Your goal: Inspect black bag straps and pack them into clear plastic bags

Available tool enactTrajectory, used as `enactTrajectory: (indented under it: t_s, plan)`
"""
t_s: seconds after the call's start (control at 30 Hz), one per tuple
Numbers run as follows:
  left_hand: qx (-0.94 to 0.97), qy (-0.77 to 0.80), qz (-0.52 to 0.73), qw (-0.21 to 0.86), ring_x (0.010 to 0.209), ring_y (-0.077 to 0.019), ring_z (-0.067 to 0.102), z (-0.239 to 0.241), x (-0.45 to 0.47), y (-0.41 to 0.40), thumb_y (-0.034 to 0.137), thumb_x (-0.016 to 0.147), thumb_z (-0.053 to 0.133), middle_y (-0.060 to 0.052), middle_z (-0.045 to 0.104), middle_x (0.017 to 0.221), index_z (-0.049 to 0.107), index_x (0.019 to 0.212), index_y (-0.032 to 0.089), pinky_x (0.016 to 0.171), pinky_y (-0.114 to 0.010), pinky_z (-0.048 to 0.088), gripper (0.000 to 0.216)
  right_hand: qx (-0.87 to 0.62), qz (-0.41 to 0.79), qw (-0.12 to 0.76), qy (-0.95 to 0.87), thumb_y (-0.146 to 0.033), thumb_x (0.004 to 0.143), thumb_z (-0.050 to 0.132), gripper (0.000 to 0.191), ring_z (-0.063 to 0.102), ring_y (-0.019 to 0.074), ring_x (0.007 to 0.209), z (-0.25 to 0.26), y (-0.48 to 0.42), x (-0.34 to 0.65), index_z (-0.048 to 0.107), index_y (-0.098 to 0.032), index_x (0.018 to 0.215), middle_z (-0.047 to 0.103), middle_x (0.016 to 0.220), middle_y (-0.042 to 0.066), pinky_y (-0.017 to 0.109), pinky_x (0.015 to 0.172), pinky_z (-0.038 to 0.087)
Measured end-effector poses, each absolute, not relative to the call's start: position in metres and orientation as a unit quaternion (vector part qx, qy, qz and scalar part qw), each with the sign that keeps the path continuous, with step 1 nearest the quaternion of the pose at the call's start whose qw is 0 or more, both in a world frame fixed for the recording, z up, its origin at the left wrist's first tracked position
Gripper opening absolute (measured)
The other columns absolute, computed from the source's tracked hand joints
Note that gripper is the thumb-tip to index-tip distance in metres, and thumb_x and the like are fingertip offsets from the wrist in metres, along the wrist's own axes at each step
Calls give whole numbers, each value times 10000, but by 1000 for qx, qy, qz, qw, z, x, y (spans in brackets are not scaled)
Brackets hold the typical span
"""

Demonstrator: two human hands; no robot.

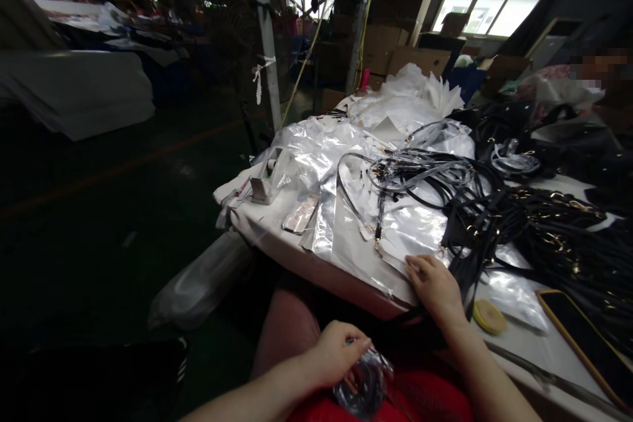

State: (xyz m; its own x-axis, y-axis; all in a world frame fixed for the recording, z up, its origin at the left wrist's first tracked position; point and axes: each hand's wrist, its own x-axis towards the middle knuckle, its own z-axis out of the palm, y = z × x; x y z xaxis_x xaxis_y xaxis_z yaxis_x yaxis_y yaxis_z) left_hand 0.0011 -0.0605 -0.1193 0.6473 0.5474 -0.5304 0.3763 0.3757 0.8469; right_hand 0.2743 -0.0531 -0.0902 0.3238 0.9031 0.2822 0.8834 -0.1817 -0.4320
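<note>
My left hand (341,355), low over my lap, is closed on a coiled strap (363,386) that looks dark and wrapped in clear plastic. My right hand (436,287) is at the table's front edge, its thumb and fingers pinched together on the edge of a clear plastic bag (410,227). Just left of those fingers lies a gold-coloured clasp (378,247) on the end of a thin black strap. Behind the right hand, a tangle of black straps (435,171) spreads over the plastic. The tips of the left fingers are partly hidden by the coil.
More black straps with gold hardware (554,237) heap up at the right. A phone (588,343) and a yellow round object (489,316) lie near the right forearm. Clear bags (316,145) cover the table's far left. A metal post (267,39) stands behind. Another person is at far right.
</note>
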Motion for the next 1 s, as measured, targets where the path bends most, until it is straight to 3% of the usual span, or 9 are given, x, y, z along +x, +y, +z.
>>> enactTrajectory:
  t_s: [0.47, 0.7, 0.87, 1.0]
  plan:
    - [578, 415, 47, 701, 578, -171, 588, -118, 4, -56, 615, 765, 561, -117, 712, 815, 751, 943, 85, 489, -253, 451, 591, -785, 121, 285, -536, -479, 850, 552, 327, 686, 228, 892, -111, -43, 306, 783, -248, 870, 754, 930, 43, 332, 815, 503]
    - [595, 408, 49, 690, 595, -180, 610, -119, 3, -56, 559, 796, 561, -92, 695, 753, 750, 923, 96, 539, -267, 480, 516, -801, 80, 307, -508, -399, 783, 596, 221, 646, 235, 792, -105, -43, 291, 736, -231, 815, 704, 894, 64, 363, 788, 476]
    - [567, 409, 37, 714, 542, -159, 581, -120, 2, -57, 564, 790, 565, -89, 690, 767, 734, 946, 97, 505, -266, 472, 521, -820, 22, 383, -424, -390, 737, 605, 193, 611, 257, 768, -103, -39, 295, 652, -204, 756, 660, 789, 78, 404, 782, 467]
    - [557, 413, 39, 720, 519, -150, 567, -117, 0, -59, 591, 773, 586, -71, 671, 731, 724, 935, 102, 484, -260, 465, 533, -815, -32, 495, -300, -432, 896, 341, 364, 610, 211, 686, -84, -37, 315, 560, -162, 1003, 648, 852, 111, 359, 653, 492]
